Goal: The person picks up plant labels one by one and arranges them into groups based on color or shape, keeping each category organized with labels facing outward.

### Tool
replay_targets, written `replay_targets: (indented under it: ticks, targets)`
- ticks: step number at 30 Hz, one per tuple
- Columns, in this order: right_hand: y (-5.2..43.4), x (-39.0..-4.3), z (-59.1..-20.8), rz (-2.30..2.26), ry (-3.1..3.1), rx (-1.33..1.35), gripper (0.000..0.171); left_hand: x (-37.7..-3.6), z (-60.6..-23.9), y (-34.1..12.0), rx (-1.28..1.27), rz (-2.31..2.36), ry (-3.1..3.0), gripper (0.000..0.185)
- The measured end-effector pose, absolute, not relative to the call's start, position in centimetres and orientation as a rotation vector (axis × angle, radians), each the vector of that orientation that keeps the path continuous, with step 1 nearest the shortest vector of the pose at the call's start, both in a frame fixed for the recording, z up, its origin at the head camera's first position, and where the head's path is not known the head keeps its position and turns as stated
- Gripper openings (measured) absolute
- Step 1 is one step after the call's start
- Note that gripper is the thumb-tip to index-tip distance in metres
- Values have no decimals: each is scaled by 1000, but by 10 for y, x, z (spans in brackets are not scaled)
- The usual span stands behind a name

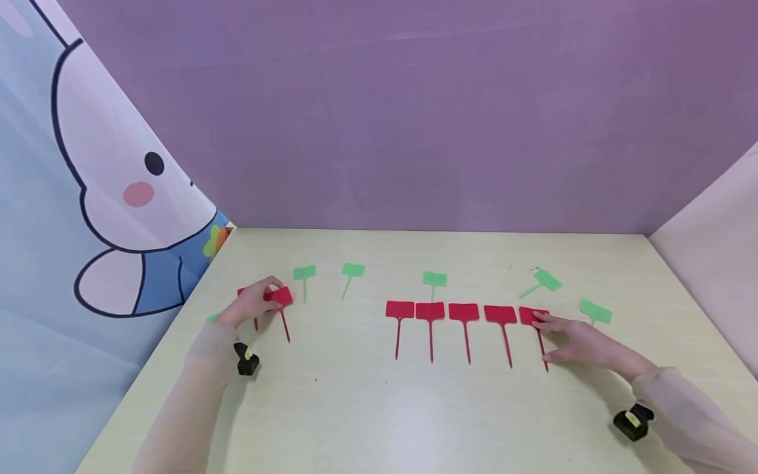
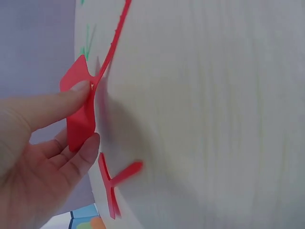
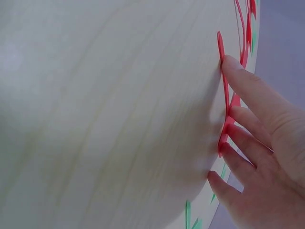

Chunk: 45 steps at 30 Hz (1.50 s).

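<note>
A red plant label (image 1: 281, 297) is pinched by the left hand (image 1: 251, 304) between thumb and fingers; in the left wrist view its flat head (image 2: 78, 107) is lifted off the tabletop (image 1: 379, 408) on edge, with its stake running away along the surface. A second red label (image 2: 112, 183) is seen lying flat just beside that hand, partly hidden by it in the head view.

The right hand (image 1: 583, 342) is laid flat with its fingers straight, and nothing is gripped by it. Its fingertips (image 3: 233, 64) are pressed on the head of the rightmost red label (image 1: 531, 317), whose stake is partly covered by the hand.

That label is the last of a row of five red labels set side by side near the middle of the tabletop, heads away from the person and stakes pointing toward them. The other four (image 1: 448, 312) are left untouched, standing close together with the two on the left nearly touching.

Behind the row, green labels (image 1: 435, 280) are scattered along the far part of the tabletop, well apart from one another; one (image 1: 595, 311) is found just beyond the right hand, and a small green piece (image 1: 212, 318) shows beside the left wrist.

The tabletop is enclosed by a purple backdrop (image 1: 414, 112) at the back and a cartoon-printed cloth (image 1: 89, 217) on the left
</note>
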State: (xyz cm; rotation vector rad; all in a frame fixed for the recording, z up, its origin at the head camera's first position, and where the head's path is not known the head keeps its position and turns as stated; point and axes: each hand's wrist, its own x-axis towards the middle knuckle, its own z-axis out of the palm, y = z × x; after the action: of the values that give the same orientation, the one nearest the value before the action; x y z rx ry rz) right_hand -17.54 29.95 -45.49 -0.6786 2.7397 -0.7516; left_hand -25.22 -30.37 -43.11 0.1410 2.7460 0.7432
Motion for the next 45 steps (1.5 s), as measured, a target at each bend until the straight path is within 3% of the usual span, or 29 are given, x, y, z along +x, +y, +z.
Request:
replay_targets:
  ticks: [18,45]
  targets:
    - [301,-176,-456,-794,2710,-657,66,-250,-418,-298,116,1051,2640,32]
    - [298,-173,-450,-828,2678,-639,66,-264,-420,-226,376,1077,2557,23]
